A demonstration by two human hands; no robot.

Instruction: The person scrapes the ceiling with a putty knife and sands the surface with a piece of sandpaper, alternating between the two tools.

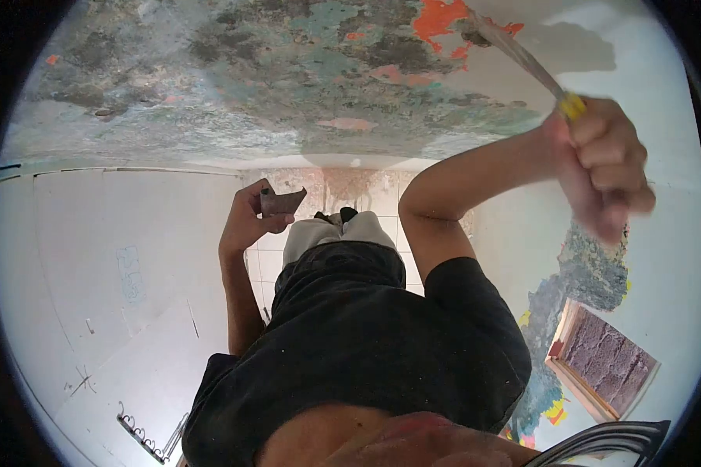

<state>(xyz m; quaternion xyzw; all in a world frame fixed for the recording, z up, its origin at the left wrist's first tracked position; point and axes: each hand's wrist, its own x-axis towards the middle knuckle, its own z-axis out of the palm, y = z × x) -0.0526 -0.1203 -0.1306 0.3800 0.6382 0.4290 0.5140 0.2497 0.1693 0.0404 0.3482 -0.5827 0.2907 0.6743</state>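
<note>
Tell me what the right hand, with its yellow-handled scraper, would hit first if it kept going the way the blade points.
The right hand would likely drive the yellow-handled scraper into the orange patch of the peeling painted surface; the blade tip already looks at it, though depth is unclear.

Nothing to read here — no label, brand or number anywhere. Only a faint bluish scrawl on the white wall [129, 274], too blurred to make out — and a few scratch marks lower down, not letters.
</note>
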